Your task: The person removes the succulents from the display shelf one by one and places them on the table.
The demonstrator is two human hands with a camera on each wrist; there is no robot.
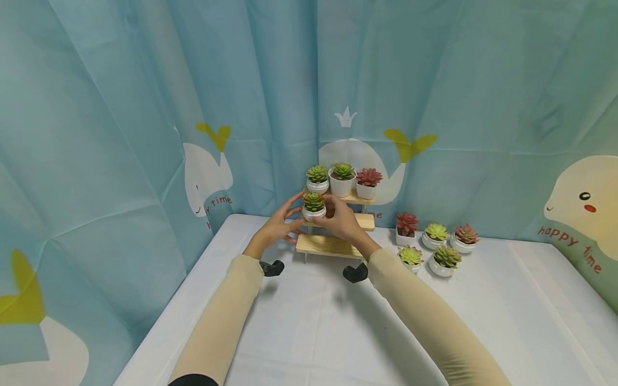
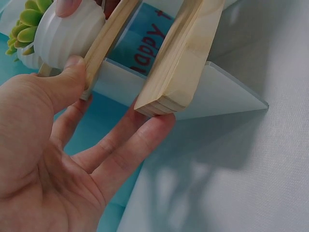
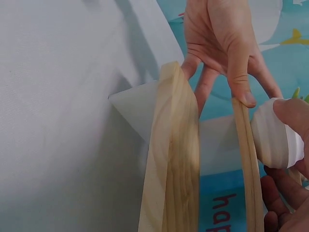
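Observation:
A small green succulent (image 1: 314,202) in a round white pot (image 3: 268,135) stands at the left end of the middle board of a stepped wooden display stand (image 1: 328,245). My right hand (image 1: 344,220) pinches this pot between thumb and fingers. My left hand (image 1: 275,228) holds the stand's left side. In the left wrist view its thumb lies on the end of the middle board (image 2: 113,41), close beside the pot, with a finger behind. Other fingertips touch the end of the lowest board (image 2: 181,63).
On the top board stand two green succulents (image 1: 343,171) and a red one (image 1: 369,177) in white pots. Several more potted succulents (image 1: 444,257) are grouped on the white table right of the stand. A blue curtain (image 1: 280,80) hangs behind.

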